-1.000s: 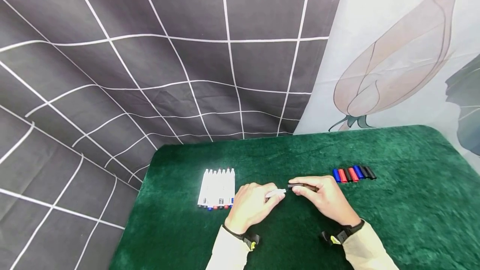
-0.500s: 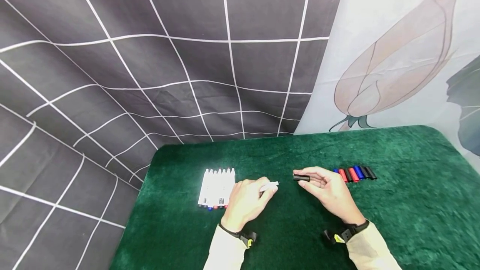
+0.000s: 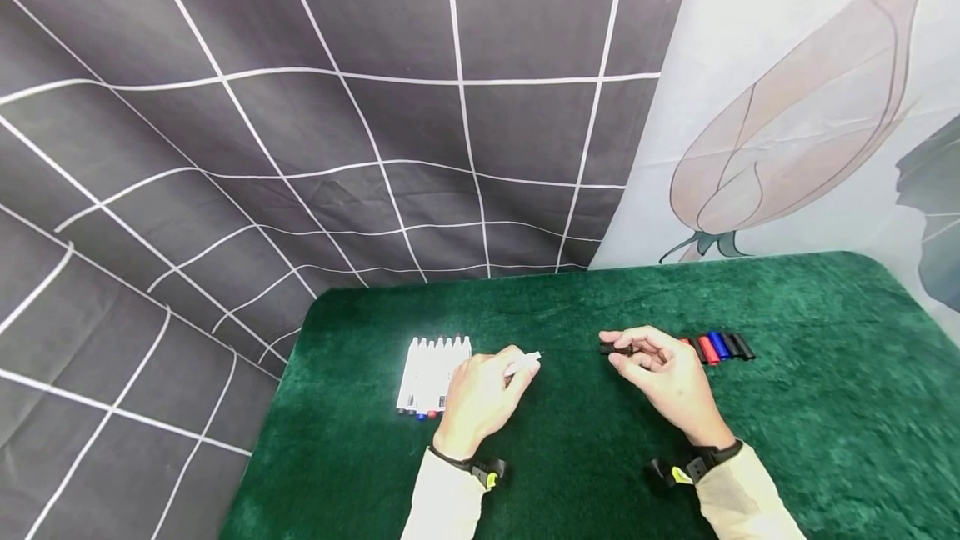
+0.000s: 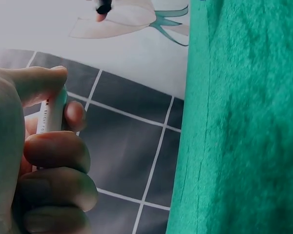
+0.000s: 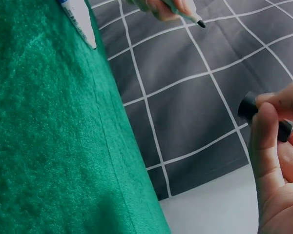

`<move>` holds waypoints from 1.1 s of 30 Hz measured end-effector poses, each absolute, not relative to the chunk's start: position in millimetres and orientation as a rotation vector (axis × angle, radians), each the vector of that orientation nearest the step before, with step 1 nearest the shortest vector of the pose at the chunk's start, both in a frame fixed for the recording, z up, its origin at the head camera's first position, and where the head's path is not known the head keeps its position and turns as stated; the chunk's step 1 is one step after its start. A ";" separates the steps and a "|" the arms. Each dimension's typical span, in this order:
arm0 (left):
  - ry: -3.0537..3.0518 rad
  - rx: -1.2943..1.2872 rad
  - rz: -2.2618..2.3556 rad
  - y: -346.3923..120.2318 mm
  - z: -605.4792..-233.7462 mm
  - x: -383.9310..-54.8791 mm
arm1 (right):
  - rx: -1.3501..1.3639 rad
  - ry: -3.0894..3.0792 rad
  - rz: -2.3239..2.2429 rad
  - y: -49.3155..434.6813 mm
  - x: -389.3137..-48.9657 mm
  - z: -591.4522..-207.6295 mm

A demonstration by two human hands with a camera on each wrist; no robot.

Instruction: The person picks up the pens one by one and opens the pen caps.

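Note:
My left hand [image 3: 480, 398] pinches a white marker [image 3: 522, 363] whose bare nib points up and right. Curled fingers cover most of its barrel in the left wrist view, where some print shows on the marker [image 4: 50, 117]. Its dark nib is visible at the top of the right wrist view. Well to the right, my right hand [image 3: 667, 382] holds a black marker cap [image 3: 615, 349] between thumb and fingertips; the open end of the cap [image 5: 246, 107] shows in the right wrist view. Beside the left hand lies a row of uncapped white markers [image 3: 426, 369], partly hidden by it.
Just beyond the right hand lies a row of loose blue, red and black caps [image 3: 718, 346], some hidden behind the fingers. A green cloth [image 3: 570, 457] covers the table. Behind it hangs a grey gridded curtain [image 3: 405, 123].
The hands have drawn apart: the left with the marker moves left towards the marker row, the right with the black cap moves right towards the cap row.

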State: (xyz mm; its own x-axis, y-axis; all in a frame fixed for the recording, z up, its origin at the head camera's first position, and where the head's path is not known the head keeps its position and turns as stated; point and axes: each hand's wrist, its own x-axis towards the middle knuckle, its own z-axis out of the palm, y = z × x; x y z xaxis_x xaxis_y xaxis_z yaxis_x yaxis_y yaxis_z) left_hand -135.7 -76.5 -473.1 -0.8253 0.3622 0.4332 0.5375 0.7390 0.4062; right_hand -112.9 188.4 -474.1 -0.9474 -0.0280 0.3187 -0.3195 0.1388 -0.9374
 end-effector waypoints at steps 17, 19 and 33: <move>-2.536 -0.363 -0.772 -114.1 -472.1 -146.8 | 0.134 -1.813 2.073 213.4 -121.7 -479.4; -2.547 -0.314 -0.797 -120.8 -473.1 -148.8 | -0.127 -1.915 1.925 221.8 -121.9 -477.9; -2.618 0.237 -0.799 -147.8 -473.3 -150.5 | -0.855 -2.319 1.182 292.3 -120.5 -493.8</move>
State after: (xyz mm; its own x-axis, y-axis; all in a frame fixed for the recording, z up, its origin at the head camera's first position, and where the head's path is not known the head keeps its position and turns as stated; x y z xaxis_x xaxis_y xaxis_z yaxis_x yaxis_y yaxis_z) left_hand -150.5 -147.8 -473.3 -0.9091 -0.2699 0.3173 -0.0469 0.8231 0.5660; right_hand -120.5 292.3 -493.8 -0.7336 0.6758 0.0722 0.3386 0.4555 -0.8233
